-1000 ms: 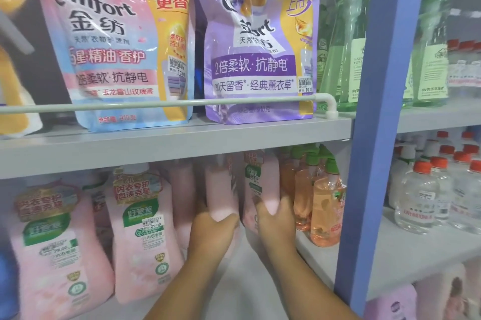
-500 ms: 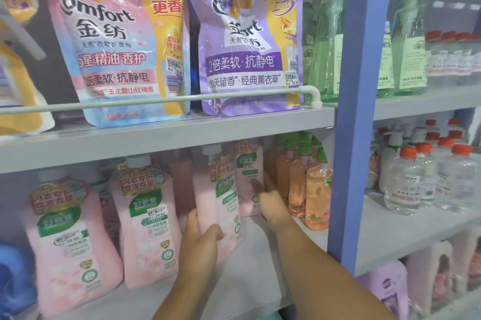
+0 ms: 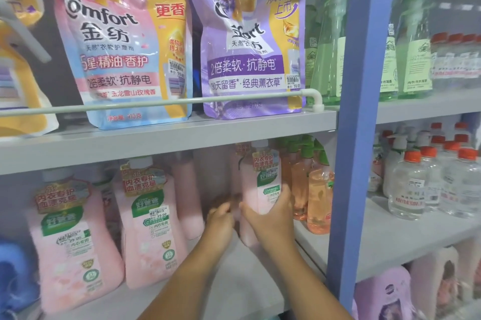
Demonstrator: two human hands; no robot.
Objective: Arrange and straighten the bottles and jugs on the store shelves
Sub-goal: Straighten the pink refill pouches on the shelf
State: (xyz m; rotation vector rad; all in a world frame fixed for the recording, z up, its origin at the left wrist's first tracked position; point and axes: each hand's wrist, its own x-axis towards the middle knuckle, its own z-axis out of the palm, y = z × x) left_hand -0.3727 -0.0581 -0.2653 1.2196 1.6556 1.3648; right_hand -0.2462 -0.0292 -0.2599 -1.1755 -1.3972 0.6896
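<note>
On the lower shelf [image 3: 260, 275], a pink detergent bottle [image 3: 260, 179] with a green label stands upright just left of the orange bottles [image 3: 317, 197]. My right hand [image 3: 270, 215] grips its lower half, thumb on the left side and fingers across the label. My left hand [image 3: 221, 218] is close beside the bottle's lower left; its fingers are blurred and its hold is unclear. Two more pink bottles [image 3: 153, 226] stand at the shelf front to the left, and another pink bottle [image 3: 187, 194] stands further back.
A blue upright post [image 3: 356, 137] borders the bay on the right. Beyond it stand clear bottles with orange caps [image 3: 408, 189]. The upper shelf holds softener pouches [image 3: 125, 59] behind a white rail [image 3: 156, 103], with green bottles [image 3: 330, 46] beside them. A blue jug [image 3: 13, 280] sits far left.
Both hands have shifted right. My right hand now grips a pink bottle beside the orange bottles. My left hand has left the pink bottle that it held half a second ago.
</note>
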